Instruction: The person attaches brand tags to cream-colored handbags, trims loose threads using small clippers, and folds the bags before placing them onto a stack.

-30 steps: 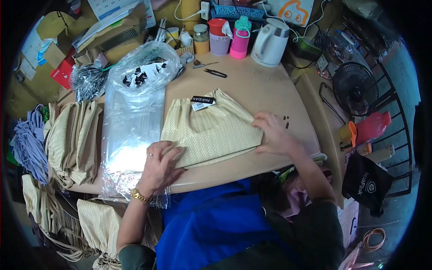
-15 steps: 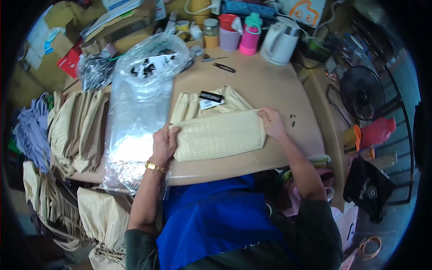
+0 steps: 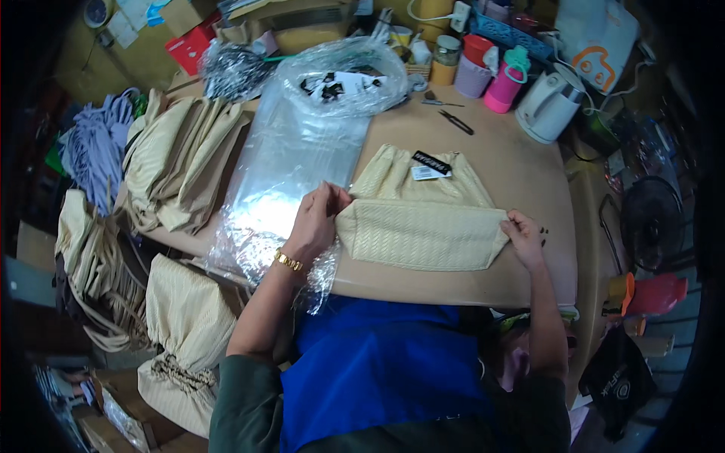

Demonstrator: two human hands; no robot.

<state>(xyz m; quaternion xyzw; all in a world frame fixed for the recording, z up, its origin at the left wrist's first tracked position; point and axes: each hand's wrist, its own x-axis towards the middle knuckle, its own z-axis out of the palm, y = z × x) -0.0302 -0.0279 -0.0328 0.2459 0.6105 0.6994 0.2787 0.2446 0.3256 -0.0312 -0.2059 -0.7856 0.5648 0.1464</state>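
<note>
I have the cream bag (image 3: 423, 235) flat on the desk (image 3: 400, 130), seemingly held by opposite corners to keep its panel taut. The right hand (image 3: 525, 238)'s grip is pinched closed on one; the left hand (image 3: 319, 215)'s curls at the other, closure unclear to me. Clear plastic sleeves (image 3: 291, 155) lie just left, perhaps for easy reach.

The white tag (image 3: 429, 174) is too small to read; the top edge crops the cardboard box (image 3: 313, 32); the fan (image 3: 653, 223) is blurred.

White kettle (image 3: 553, 106) near green-capped pink bottle (image 3: 503, 90); black fan (image 3: 654, 223) far right
</note>
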